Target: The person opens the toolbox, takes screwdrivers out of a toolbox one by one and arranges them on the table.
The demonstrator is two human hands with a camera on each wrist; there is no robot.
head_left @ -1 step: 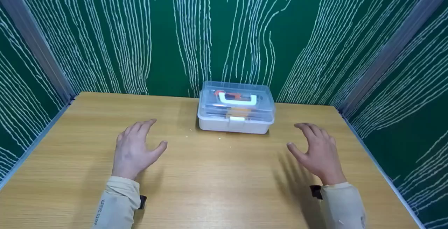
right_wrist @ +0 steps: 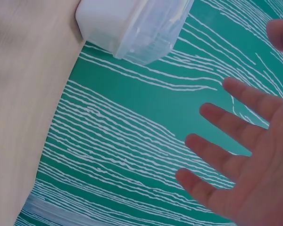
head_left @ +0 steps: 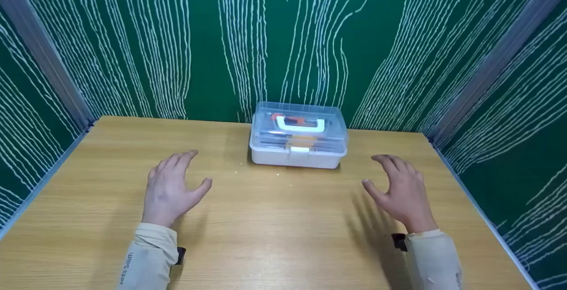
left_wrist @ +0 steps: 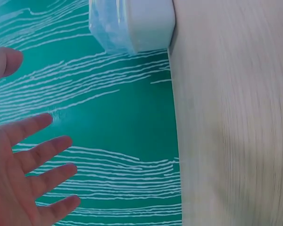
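A lidded plastic storage box [head_left: 299, 135] stands at the back middle of the wooden table, with a white base, a clear lid and a white carrying handle [head_left: 301, 124]. Its front latch [head_left: 299, 152] is down, and orange and yellow items show through the lid. My left hand [head_left: 170, 190] hovers over the table left of the box, fingers spread and thumb apart. On the other side my right hand [head_left: 402, 192] is held the same way. Both palms face inward, apart from the box and holding nothing. Each wrist view shows spread fingers and one end of the box.
The wooden table [head_left: 274, 228] runs back to a green wall [head_left: 381, 37] with wavy white lines. Similar green panels and grey posts [head_left: 491, 59] enclose both sides. A few tiny white specks [head_left: 278, 174] lie on the tabletop in front of the box.
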